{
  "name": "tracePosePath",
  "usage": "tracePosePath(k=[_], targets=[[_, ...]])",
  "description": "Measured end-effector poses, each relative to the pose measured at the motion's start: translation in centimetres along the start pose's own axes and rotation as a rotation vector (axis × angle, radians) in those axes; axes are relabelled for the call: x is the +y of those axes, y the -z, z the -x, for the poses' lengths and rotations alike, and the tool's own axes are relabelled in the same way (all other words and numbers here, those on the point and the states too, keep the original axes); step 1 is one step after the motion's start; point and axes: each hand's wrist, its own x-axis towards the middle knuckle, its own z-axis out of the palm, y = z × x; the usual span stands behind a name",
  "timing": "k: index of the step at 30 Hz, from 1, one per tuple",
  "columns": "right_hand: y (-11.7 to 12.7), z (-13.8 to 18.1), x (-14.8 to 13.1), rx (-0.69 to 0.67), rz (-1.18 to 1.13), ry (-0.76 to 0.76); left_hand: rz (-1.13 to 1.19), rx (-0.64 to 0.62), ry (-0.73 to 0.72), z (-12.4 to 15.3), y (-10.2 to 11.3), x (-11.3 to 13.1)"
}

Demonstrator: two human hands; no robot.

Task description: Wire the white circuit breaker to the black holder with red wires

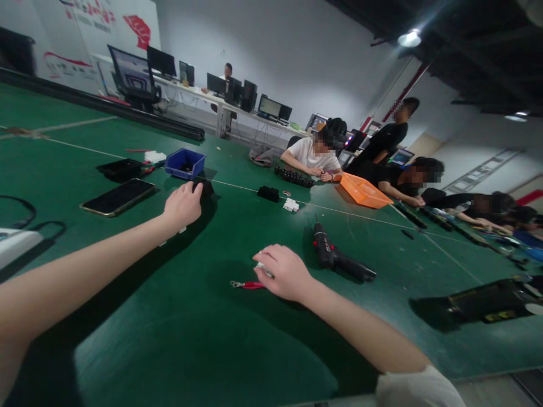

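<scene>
My left hand (183, 204) reaches forward over the green table, its fingers closed on a small black part (206, 189) just in front of the blue bin (185, 164). Between the curled fingers of my right hand (288, 273) is a small white piece (265, 270), mostly covered. Under that hand lies a red item with a silver metal tip (250, 285); its other end is hidden. A black cordless screwdriver (335, 255) lies to the right. Farther off are a black block (268, 194) and a white part (291, 205).
At left are a phone (119, 197), a black tray (120, 168) and a white device with cables (17, 246). An orange bin (363, 190) stands at the far side, near several seated people. A dark, glossy object (492, 301) lies at right.
</scene>
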Motion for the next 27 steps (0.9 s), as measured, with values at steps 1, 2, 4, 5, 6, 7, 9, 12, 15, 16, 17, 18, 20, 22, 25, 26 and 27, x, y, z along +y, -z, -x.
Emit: tracePosePath(k=[1,2,4,5,6,7,9,12,15,16,17,18,20,22,25,26,27], targets=[[0.1,-1.1,1.2,0.003,0.028,-0.032,0.015,0.001,0.002,0.0,0.0,0.0],[0.1,-2.3,2.6,0.010,0.069,-0.070,0.027,0.003,0.004,0.0,-0.1,-0.1],[-0.5,-5.3,6.0,0.027,0.135,-0.149,0.037,0.004,0.004,-0.1,-0.2,-0.1],[-0.9,-6.9,7.9,0.015,0.162,-0.196,0.036,0.005,0.004,-0.1,-0.2,-0.2],[-1.5,-8.5,9.8,-0.005,0.196,-0.264,0.032,0.010,0.005,0.0,-0.3,-0.2],[-2.0,-10.0,11.6,-0.038,0.234,-0.342,0.027,0.016,0.008,0.0,-0.3,-0.1],[-3.2,-12.7,14.9,-0.047,0.270,-0.413,0.015,0.032,0.018,0.1,-0.4,-0.1],[-4.6,-15.4,18.6,-0.056,0.304,-0.495,0.000,0.041,0.053,0.1,-0.4,0.0],[-5.8,-16.4,20.9,-0.073,0.315,-0.568,0.011,0.031,0.102,0.0,-0.3,0.0],[-6.1,-16.6,21.4,-0.081,0.315,-0.586,0.018,0.027,0.113,0.0,-0.3,0.0],[-6.4,-16.6,21.8,-0.088,0.314,-0.600,0.023,0.024,0.123,-0.1,-0.4,-0.1],[-6.6,-16.6,22.0,-0.091,0.314,-0.611,0.028,0.019,0.130,-0.1,-0.4,-0.1],[-6.9,-16.5,22.2,-0.092,0.316,-0.624,0.040,0.007,0.140,-0.2,-0.5,-0.2],[-7.0,-16.2,22.1,-0.092,0.314,-0.628,0.058,-0.008,0.149,-0.2,-0.5,-0.3],[-6.6,-15.4,21.2,-0.103,0.291,-0.616,0.085,-0.026,0.167,-0.2,-0.4,-0.4],[-6.4,-15.0,20.8,-0.107,0.280,-0.608,0.091,-0.032,0.174,-0.2,-0.3,-0.4],[-6.2,-14.4,20.2,-0.111,0.270,-0.600,0.097,-0.038,0.179,-0.3,-0.3,-0.4]])
